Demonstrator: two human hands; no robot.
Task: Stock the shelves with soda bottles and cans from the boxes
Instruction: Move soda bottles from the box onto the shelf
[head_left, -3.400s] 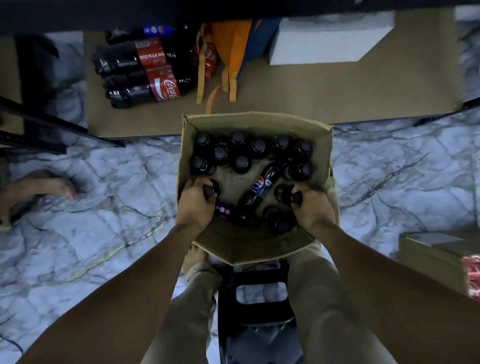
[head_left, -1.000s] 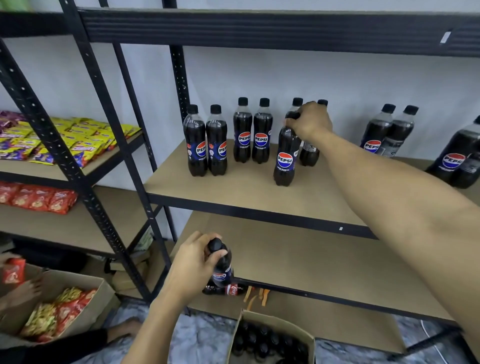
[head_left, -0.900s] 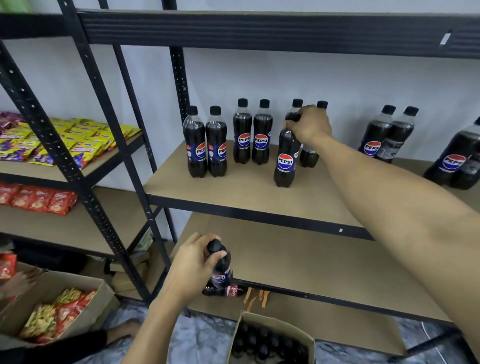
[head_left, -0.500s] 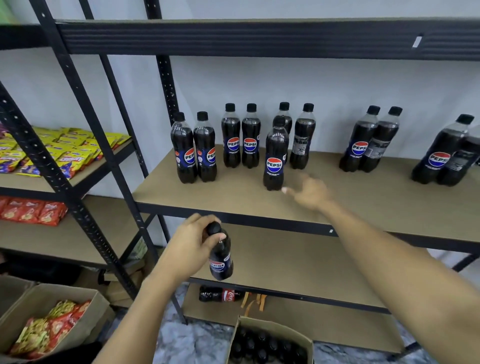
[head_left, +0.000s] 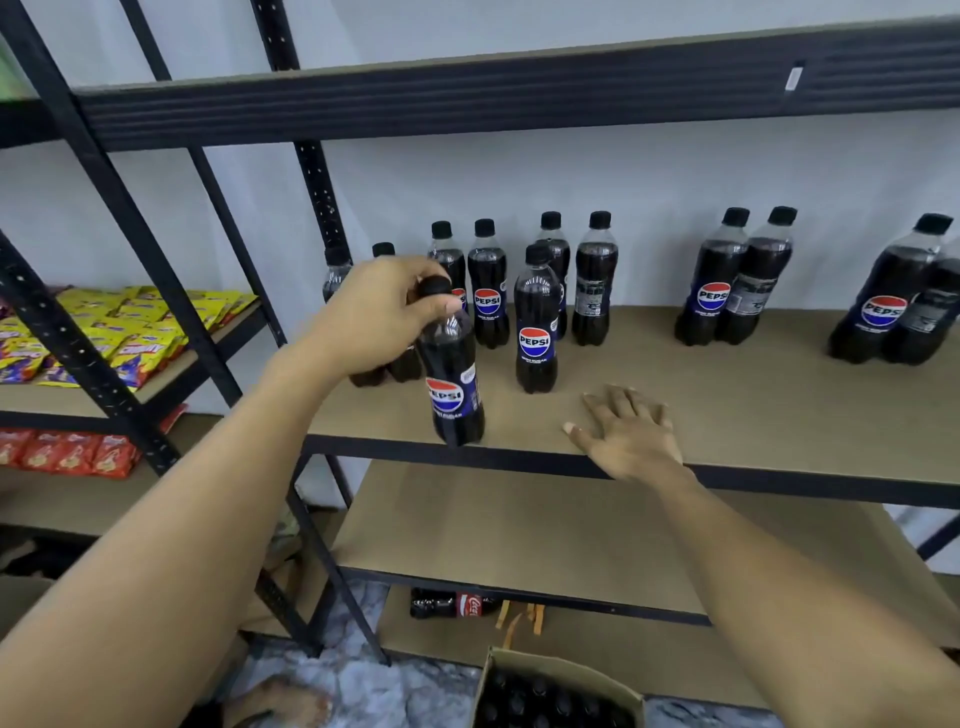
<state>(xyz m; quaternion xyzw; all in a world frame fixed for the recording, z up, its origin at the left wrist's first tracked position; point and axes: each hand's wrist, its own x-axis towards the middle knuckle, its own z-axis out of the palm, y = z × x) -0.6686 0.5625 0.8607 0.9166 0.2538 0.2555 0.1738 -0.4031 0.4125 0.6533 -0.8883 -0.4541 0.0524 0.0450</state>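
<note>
We note yellow snack packets (head_left: 130, 332) on a separate rack left of the middle shelf (head_left: 753, 395). A black upright post (head_left: 104, 291) crosses in front of that rack, left of the shelf.

The left hand (head_left: 374, 317) grips a Pepsi bottle (head_left: 454, 384) by its cap and neck. The bottle hangs slightly tilted with its base at the shelf's front edge; we cannot tell whether it touches.

At the shelf's back left stands a group of upright bottles (head_left: 488, 296), partly hidden by that hand. A lone bottle (head_left: 537, 332) stands forward of them.

The right hand (head_left: 628, 431) lies flat on the shelf's front strip, fingers spread, holding nothing. Bare board runs along the shelf's front, right of this hand.

A pair of bottles (head_left: 732, 291) stands at the shelf's back right, with larger bottles (head_left: 893, 306) at its right end. Below the shelf, a box (head_left: 556, 696) of bottles sits on the floor.
</note>
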